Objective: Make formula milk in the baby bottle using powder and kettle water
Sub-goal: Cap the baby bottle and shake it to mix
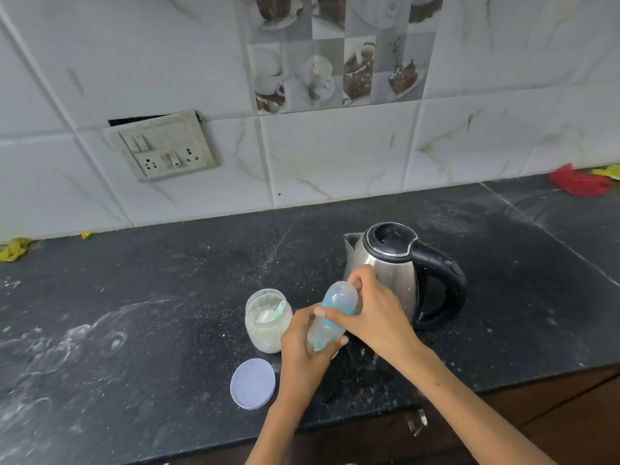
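Observation:
The clear baby bottle (327, 325) with a teal collar and a translucent cap (340, 298) is held tilted above the black counter. My left hand (302, 347) grips its lower body. My right hand (372, 313) is wrapped around the cap and collar end. Just left of the bottle stands an open jar of white powder (266, 322) with a pale scoop inside. The steel kettle (399, 273) with a black lid and handle stands right behind my right hand, spout pointing left.
The jar's lilac lid (253, 383) lies flat near the counter's front edge (369, 421). Spilled powder dusts the counter. A switch and socket plate (164, 146) sits on the tiled wall. A red cloth (578, 182) lies far right, yellow scraps (13, 248) far left.

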`<action>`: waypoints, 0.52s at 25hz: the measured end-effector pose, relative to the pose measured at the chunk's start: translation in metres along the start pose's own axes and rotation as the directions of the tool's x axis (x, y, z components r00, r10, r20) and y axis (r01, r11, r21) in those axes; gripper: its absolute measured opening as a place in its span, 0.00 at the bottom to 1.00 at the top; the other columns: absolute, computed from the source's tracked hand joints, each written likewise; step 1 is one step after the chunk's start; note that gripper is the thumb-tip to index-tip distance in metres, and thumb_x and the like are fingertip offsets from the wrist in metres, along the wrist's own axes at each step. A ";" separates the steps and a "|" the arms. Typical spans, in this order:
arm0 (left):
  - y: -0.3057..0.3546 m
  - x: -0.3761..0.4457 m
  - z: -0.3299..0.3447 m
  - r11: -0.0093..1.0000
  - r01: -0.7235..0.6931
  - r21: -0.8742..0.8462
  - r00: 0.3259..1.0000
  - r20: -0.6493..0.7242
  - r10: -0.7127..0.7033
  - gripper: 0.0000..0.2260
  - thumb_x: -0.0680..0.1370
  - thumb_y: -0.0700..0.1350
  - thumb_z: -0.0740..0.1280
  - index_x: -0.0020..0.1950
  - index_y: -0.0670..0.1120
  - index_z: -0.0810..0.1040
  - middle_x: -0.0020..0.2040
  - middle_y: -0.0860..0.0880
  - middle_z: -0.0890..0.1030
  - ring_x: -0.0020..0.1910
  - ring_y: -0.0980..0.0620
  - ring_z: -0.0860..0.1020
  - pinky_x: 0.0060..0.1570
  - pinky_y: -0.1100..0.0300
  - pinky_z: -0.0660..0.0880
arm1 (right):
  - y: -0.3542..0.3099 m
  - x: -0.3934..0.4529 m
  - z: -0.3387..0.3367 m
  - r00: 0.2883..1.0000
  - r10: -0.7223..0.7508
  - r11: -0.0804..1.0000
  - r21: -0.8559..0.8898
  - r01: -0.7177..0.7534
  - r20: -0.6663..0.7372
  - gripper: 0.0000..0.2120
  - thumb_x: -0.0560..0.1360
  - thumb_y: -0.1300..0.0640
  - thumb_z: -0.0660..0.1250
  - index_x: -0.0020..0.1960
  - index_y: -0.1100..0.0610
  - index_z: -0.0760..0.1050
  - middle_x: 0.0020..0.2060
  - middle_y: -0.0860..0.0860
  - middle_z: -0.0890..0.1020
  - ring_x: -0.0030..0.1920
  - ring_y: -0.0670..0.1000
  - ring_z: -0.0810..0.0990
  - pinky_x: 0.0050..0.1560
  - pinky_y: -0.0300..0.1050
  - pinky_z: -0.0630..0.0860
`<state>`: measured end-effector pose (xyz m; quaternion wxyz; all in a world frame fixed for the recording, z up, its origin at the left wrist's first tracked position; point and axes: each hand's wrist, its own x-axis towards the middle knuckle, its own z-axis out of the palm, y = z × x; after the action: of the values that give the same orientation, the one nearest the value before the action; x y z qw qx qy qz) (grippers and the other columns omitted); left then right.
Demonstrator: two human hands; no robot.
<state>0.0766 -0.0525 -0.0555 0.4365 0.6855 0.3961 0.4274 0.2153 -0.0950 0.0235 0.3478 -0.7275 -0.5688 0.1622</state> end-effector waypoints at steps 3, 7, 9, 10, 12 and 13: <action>0.004 0.000 -0.005 1.000 0.004 -0.003 1.000 -0.015 -0.004 0.24 0.65 0.47 0.78 0.59 0.54 0.75 0.55 0.56 0.81 0.56 0.54 0.79 0.56 0.58 0.75 | 0.003 0.000 -0.011 0.954 -0.075 0.920 0.389 -0.045 0.289 0.35 0.68 0.58 0.78 0.69 0.44 0.64 0.65 0.41 0.73 0.64 0.42 0.74 0.59 0.33 0.73; 0.011 -0.004 -0.002 1.000 -0.014 -0.020 1.000 -0.021 0.013 0.24 0.65 0.47 0.78 0.58 0.53 0.75 0.54 0.55 0.81 0.56 0.54 0.79 0.55 0.56 0.76 | -0.008 0.003 -0.009 0.997 0.009 1.000 -0.015 -0.007 0.074 0.28 0.61 0.38 0.78 0.54 0.46 0.71 0.48 0.42 0.79 0.48 0.44 0.80 0.45 0.38 0.78; 0.014 -0.004 -0.001 1.000 -0.010 -0.025 1.000 -0.026 0.010 0.24 0.64 0.48 0.77 0.58 0.54 0.76 0.54 0.55 0.81 0.56 0.53 0.79 0.55 0.55 0.77 | -0.006 0.004 -0.006 0.990 0.010 1.000 0.027 -0.014 0.137 0.34 0.60 0.37 0.77 0.60 0.46 0.68 0.56 0.41 0.77 0.54 0.43 0.77 0.52 0.40 0.77; 0.016 -0.003 -0.001 1.000 -0.009 -0.021 0.999 -0.032 0.008 0.24 0.64 0.48 0.77 0.58 0.54 0.76 0.54 0.55 0.81 0.55 0.54 0.79 0.55 0.55 0.77 | -0.004 0.004 -0.007 0.976 -0.015 0.985 0.170 -0.022 0.218 0.37 0.62 0.42 0.79 0.65 0.44 0.65 0.62 0.40 0.74 0.60 0.42 0.74 0.59 0.42 0.75; 0.016 -0.002 -0.003 1.000 -0.005 -0.023 0.999 -0.031 0.004 0.24 0.64 0.48 0.77 0.58 0.55 0.75 0.54 0.56 0.81 0.55 0.54 0.79 0.55 0.56 0.77 | -0.002 0.002 -0.015 0.950 -0.135 0.932 0.361 0.026 0.281 0.36 0.65 0.55 0.79 0.67 0.41 0.66 0.63 0.41 0.75 0.62 0.44 0.75 0.63 0.48 0.76; 0.015 -0.001 -0.003 1.000 -0.002 -0.020 1.000 -0.018 0.002 0.24 0.64 0.48 0.77 0.58 0.55 0.75 0.54 0.56 0.81 0.55 0.54 0.79 0.55 0.55 0.77 | 0.001 0.003 -0.019 0.944 -0.178 0.933 0.353 0.072 0.276 0.31 0.65 0.59 0.78 0.63 0.41 0.71 0.58 0.42 0.78 0.58 0.45 0.78 0.60 0.51 0.78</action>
<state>0.0764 -0.0577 -0.0410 0.4392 0.6777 0.3951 0.4379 0.2292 -0.0987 0.0370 0.3857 -0.5850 -0.6246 0.3447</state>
